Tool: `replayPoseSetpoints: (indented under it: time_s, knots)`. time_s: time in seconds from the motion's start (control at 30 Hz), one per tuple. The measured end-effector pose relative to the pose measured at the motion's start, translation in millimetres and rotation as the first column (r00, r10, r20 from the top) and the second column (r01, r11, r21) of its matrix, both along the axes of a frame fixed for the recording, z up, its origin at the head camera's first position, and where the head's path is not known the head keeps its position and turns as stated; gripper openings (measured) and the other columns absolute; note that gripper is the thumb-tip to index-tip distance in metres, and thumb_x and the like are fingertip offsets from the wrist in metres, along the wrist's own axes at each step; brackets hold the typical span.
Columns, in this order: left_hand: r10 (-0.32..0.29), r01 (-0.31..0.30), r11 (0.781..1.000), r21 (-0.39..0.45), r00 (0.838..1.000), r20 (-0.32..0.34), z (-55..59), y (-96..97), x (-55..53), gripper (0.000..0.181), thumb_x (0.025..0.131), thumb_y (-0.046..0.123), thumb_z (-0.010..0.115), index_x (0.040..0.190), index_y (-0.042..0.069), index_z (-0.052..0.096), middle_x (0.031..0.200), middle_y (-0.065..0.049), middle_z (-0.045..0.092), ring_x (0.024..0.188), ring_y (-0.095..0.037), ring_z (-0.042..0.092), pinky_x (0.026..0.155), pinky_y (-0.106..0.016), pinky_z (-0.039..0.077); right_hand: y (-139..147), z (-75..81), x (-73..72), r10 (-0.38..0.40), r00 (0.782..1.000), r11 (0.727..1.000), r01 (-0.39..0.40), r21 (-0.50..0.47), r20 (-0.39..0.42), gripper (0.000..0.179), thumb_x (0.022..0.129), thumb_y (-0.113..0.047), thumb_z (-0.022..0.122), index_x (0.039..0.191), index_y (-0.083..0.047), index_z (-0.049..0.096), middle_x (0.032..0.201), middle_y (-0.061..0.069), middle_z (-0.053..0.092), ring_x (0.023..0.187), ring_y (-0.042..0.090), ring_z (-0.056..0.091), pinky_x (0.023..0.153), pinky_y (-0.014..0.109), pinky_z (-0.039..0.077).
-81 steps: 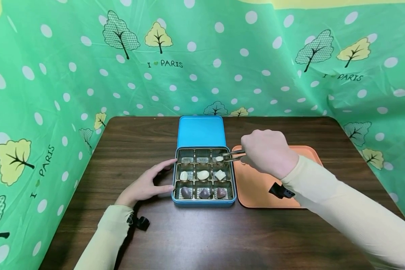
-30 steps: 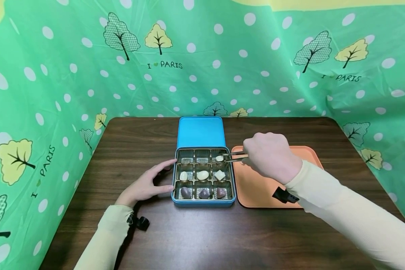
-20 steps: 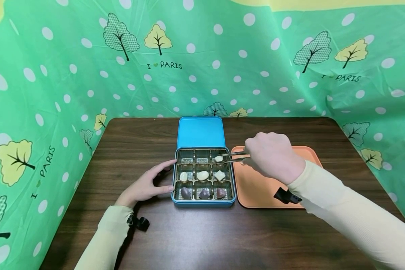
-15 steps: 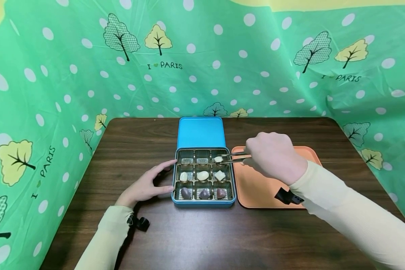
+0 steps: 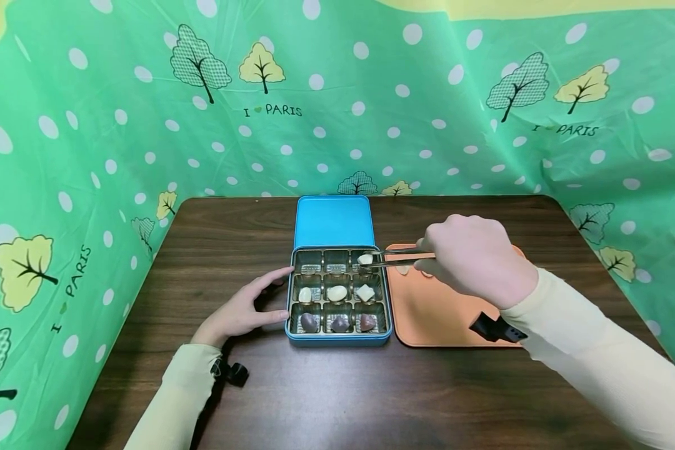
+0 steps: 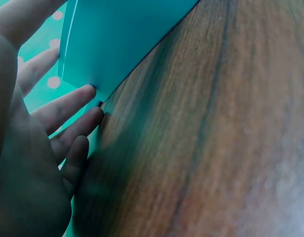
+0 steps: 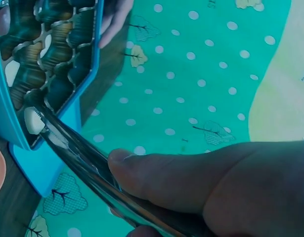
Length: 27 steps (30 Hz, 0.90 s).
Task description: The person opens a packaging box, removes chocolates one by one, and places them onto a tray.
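Observation:
My right hand point(image 5: 475, 259) grips metal tongs point(image 5: 405, 256), which reach left over the blue tin point(image 5: 337, 340). Their serrated tips sit at a white piece point(image 7: 34, 120) in the far right compartment of the tin's divided insert. White pieces lie in the middle row: a rounded one point(image 5: 305, 294), an oval one point(image 5: 337, 293) and a squarish one point(image 5: 365, 293). In the near row are dark purple and reddish pieces point(image 5: 340, 323). My left hand point(image 5: 242, 311) is spread at the tin's left side, thumb and fingertips right at its wall.
The tin's blue lid point(image 5: 335, 222) lies behind it. To the right is an orange tray point(image 5: 433, 328), partly covered by my right hand and arm, with pale pieces point(image 5: 403, 270) near its left edge. Green patterned cloth point(image 5: 337, 94) hangs behind the dark wooden table point(image 5: 337, 394).
My right hand has shifted right with the tongs, uncovering more of the tray and its pale pieces. The white piece at the tips sits slightly higher in the head view. My left hand stays put.

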<state>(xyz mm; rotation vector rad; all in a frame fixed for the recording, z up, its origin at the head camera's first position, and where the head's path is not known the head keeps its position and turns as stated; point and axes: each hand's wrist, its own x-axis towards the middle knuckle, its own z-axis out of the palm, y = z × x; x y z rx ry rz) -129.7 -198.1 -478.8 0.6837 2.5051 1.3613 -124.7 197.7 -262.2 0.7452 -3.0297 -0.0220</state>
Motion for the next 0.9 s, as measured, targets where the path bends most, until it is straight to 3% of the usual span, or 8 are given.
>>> replayPoseSetpoints:
  time_s: [0.2, 0.33, 0.47, 0.63, 0.9]
  knots:
    - [0.003, -0.003, 1.0, 0.0, 1.0, 0.005, 0.0, 0.3, 0.9, 0.082, 0.094, 0.035, 0.082, 0.162, 0.039, 0.037, 0.164, 0.003, 0.041, 0.149, -0.03, 0.04, 0.119, -0.064, 0.029, 9, 12.0, 4.6, -0.041, 0.997, 0.999, 0.042, -0.015, 0.066, 0.021, 0.086, -0.033, 0.088, 0.103, -0.022, 0.086, 0.088, 0.001, 0.079, 0.064, 0.015, 0.065, 0.043, 0.04, 0.044]
    - [0.012, -0.012, 1.0, -0.008, 1.0, 0.012, 0.8, 0.3, 1.5, 0.083, 0.092, 0.038, 0.083, 0.162, 0.043, 0.037, 0.163, 0.005, 0.042, 0.148, -0.028, 0.041, 0.119, -0.062, 0.03, 19, 15.2, 7.3, -0.045, 0.997, 0.998, 0.047, -0.028, 0.054, 0.025, 0.087, -0.035, 0.087, 0.107, -0.02, 0.085, 0.089, 0.003, 0.079, 0.064, 0.014, 0.066, 0.041, 0.037, 0.042]
    - [0.01, -0.01, 1.0, -0.007, 1.0, 0.006, 1.5, 0.4, 1.6, 0.083, 0.092, 0.038, 0.083, 0.162, 0.041, 0.037, 0.163, 0.003, 0.042, 0.147, -0.029, 0.041, 0.118, -0.063, 0.031, 33, 14.9, 7.9, -0.062, 0.997, 0.997, 0.064, -0.038, 0.047, 0.033, 0.09, -0.036, 0.085, 0.116, -0.016, 0.083, 0.098, 0.008, 0.081, 0.068, 0.018, 0.068, 0.042, 0.038, 0.041]
    - [0.002, -0.002, 1.0, -0.001, 1.0, -0.008, 2.1, 0.7, 1.9, 0.083, 0.093, 0.036, 0.082, 0.163, 0.037, 0.037, 0.164, 0.001, 0.042, 0.147, -0.031, 0.042, 0.117, -0.064, 0.031, 49, 13.5, 6.6, -0.111, 0.991, 0.993, 0.113, -0.026, 0.074, 0.036, 0.092, -0.038, 0.082, 0.12, -0.016, 0.082, 0.099, 0.012, 0.08, 0.068, 0.019, 0.067, 0.042, 0.038, 0.04]
    - [0.007, -0.007, 1.0, -0.007, 1.0, 0.004, -0.3, 0.3, 0.7, 0.083, 0.093, 0.037, 0.082, 0.162, 0.043, 0.036, 0.164, 0.005, 0.041, 0.148, -0.028, 0.041, 0.119, -0.062, 0.03, 75, 8.4, 4.5, -0.176, 0.977, 0.983, 0.18, -0.029, 0.119, 0.037, 0.093, -0.038, 0.081, 0.121, -0.014, 0.081, 0.112, 0.015, 0.079, 0.067, 0.015, 0.062, 0.042, 0.037, 0.039]
